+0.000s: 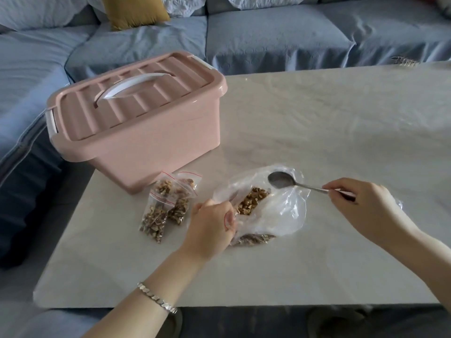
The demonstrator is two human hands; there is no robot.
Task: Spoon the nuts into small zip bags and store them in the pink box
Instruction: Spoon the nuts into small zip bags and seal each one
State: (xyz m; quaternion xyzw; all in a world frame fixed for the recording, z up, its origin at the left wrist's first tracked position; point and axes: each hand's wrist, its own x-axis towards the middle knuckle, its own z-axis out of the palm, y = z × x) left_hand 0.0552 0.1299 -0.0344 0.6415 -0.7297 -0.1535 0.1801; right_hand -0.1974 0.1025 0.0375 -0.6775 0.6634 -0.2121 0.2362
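Observation:
My left hand grips a small zip bag partly filled with chopped nuts, held open over a large clear plastic bag that lies on the table. My right hand pinches the handle of a metal spoon; its empty bowl hovers above the far end of the large bag. More nuts show under the large bag's near edge. Three filled small zip bags lie left of my left hand. The pink box stands behind them with its lid closed and white handle down.
The white marble-look table spreads wide to the right and toward me. A blue sofa wraps round the far and left sides, with a mustard cushion. The pink box sits near the table's left edge.

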